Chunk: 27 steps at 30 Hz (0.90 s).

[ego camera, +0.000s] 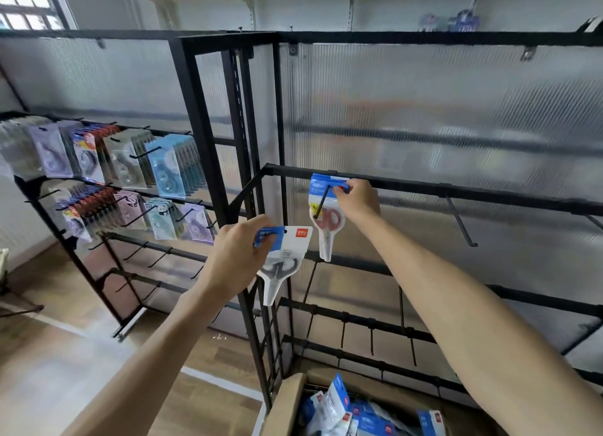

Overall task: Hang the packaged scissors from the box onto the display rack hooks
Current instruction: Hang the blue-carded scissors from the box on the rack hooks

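Where hands (357,200) pinch: glossy packets (326,213)

A bare hook (460,222) jutted from the rack's upper rail (489,194), open air around it. Packaged scissors (326,217) filled the left hook; lower pegs (372,339) crowded the space below.

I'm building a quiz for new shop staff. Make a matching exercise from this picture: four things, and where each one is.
Things:
1. red-handled packaged scissors
2. grey-handled packaged scissors
3. brown cardboard box
4. bare black hook

Places:
A. floor, below the rack
B. held in left hand
C. on a hook, pinched by right hand
D. rail, right of the right hand

Pairs: 1-C, 2-B, 3-A, 4-D
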Tool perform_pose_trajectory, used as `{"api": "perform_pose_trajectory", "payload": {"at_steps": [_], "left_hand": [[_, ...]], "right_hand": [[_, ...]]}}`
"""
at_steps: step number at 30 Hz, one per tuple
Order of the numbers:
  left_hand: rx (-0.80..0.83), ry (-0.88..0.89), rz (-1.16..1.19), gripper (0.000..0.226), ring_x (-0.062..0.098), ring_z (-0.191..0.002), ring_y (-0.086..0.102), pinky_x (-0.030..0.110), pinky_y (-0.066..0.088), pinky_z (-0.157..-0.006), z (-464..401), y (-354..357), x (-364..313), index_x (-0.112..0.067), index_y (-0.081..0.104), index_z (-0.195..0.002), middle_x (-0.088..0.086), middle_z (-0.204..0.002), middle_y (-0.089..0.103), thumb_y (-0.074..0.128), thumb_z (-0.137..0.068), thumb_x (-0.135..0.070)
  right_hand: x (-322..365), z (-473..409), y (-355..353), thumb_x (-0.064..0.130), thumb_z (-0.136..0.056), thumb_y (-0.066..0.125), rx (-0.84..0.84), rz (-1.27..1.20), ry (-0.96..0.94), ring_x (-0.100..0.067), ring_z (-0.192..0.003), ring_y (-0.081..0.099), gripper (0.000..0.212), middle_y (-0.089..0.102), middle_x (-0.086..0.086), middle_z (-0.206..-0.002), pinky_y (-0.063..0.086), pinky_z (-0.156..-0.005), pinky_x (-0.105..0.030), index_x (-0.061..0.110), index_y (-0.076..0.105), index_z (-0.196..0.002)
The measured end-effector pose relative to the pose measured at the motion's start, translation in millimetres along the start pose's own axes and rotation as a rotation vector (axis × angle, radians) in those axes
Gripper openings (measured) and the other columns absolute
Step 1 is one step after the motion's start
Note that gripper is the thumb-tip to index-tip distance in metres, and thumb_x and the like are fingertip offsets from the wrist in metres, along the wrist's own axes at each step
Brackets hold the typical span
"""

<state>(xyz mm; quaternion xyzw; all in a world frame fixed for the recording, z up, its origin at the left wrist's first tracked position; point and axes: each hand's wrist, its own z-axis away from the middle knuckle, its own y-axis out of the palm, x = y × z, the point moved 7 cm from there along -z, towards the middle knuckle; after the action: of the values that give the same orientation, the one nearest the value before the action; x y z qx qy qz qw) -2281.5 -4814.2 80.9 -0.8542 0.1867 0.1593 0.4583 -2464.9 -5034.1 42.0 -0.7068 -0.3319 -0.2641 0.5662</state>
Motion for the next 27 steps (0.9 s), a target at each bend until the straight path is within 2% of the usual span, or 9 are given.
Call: {"api": "perform_pose_trajectory", "payload": {"at_steps": [2,5,9,12,14,16,20,23,27], "left_hand": [[0.003,-0.007,0.008,0.011,0.022,-0.073,0.068,0.042,0.057,-0.066,0.0,0.2,-1.1,-0.016,0.068,-0.104,0.003,-0.088,0.073,0.062,-0.095,-0.016],[0.011,-0.002,0.009,0.011,0.02,-0.074,0.068,0.036,0.057,-0.064,2.2,2.3,0.3,-0.017,0.068,-0.104,0.001,-0.087,0.072,0.062,-0.095,-0.015],[0.023,0.025,0.007,0.01,0.018,-0.074,0.067,0.032,0.055,-0.064,7.6,7.0,4.0,-0.017,0.068,-0.1,-0.001,-0.085,0.072,0.064,-0.093,-0.013],[0.028,0.017,0.011,0.009,0.017,-0.072,0.066,0.035,0.057,-0.064,9.6,10.8,9.0,-0.019,0.068,-0.1,-0.001,-0.084,0.071,0.063,-0.093,-0.014],[0.033,0.015,0.032,0.012,0.017,-0.074,0.067,0.035,0.058,-0.065,9.6,14.1,9.5,-0.019,0.068,-0.101,-0.002,-0.086,0.071,0.063,-0.092,-0.013],[0.044,0.028,0.052,0.014,0.014,-0.077,0.067,0.031,0.058,-0.066,8.2,18.3,5.5,-0.019,0.068,-0.104,-0.004,-0.087,0.07,0.063,-0.092,-0.012],[0.077,0.068,0.086,0.014,0.006,-0.073,0.064,0.015,0.053,-0.065,4.3,24.7,-6.8,-0.019,0.068,-0.105,-0.012,-0.085,0.064,0.064,-0.093,-0.012],[0.099,0.121,0.103,0.012,-0.006,-0.064,0.057,0.008,0.048,-0.062,2.3,25.5,-14.9,-0.016,0.068,-0.104,-0.012,-0.082,0.06,0.064,-0.093,-0.012],[0.111,0.201,0.101,0.019,0.005,-0.073,0.065,0.011,0.053,-0.063,1.6,22.6,-19.5,-0.016,0.063,-0.114,-0.004,-0.095,0.068,0.062,-0.095,-0.015]], "right_hand": [[-8.0,-4.0,-1.0,0.044,-0.097,0.059,-0.024,0.068,0.028,-0.018,-0.071,0.059,0.033,0.069,-0.004,-0.088,0.033,-0.051,-0.023,0.013,0.069,-0.095],[-22.9,0.6,0.1,0.05,-0.097,0.055,-0.008,0.249,0.036,-0.012,-0.066,0.058,0.036,0.067,-0.001,-0.087,0.033,-0.048,-0.021,0.017,0.068,-0.099],[-22.9,45.4,13.4,0.045,-0.094,0.063,0.41,0.445,-0.082,-0.015,-0.075,0.061,0.025,0.064,0.001,-0.089,0.043,-0.058,-0.024,0.021,0.062,-0.093],[1.7,103.5,7.1,0.046,-0.089,0.069,0.678,0.359,-0.309,-0.011,-0.1,0.065,0.041,0.066,0.007,-0.114,0.053,-0.086,-0.029,0.024,0.06,-0.123],[19.3,129.4,-7.8,0.04,-0.087,0.073,0.65,0.209,-0.401,-0.01,-0.109,0.065,0.056,0.065,0.005,-0.124,0.054,-0.095,-0.03,0.018,0.054,-0.135],[33.8,142.8,-22.7,0.032,-0.089,0.074,0.551,0.076,-0.462,-0.008,-0.109,0.066,0.052,0.067,0.002,-0.125,0.055,-0.095,-0.027,0.014,0.056,-0.133],[44.6,147.0,-37.1,0.028,-0.093,0.07,0.396,0.013,-0.515,-0.002,-0.093,0.068,0.024,0.073,0.004,-0.107,0.056,-0.08,-0.015,0.018,0.068,-0.114],[50.7,149.1,-40.4,0.027,-0.094,0.068,0.33,0.036,-0.563,-0.001,-0.084,0.065,0.017,0.073,0.003,-0.101,0.049,-0.068,-0.006,0.018,0.071,-0.107],[54.3,139.5,-42.9,0.027,-0.095,0.066,0.322,0.03,-0.567,-0.004,-0.085,0.063,0.017,0.071,0.003,-0.1,0.047,-0.067,-0.005,0.014,0.071,-0.106]]}}
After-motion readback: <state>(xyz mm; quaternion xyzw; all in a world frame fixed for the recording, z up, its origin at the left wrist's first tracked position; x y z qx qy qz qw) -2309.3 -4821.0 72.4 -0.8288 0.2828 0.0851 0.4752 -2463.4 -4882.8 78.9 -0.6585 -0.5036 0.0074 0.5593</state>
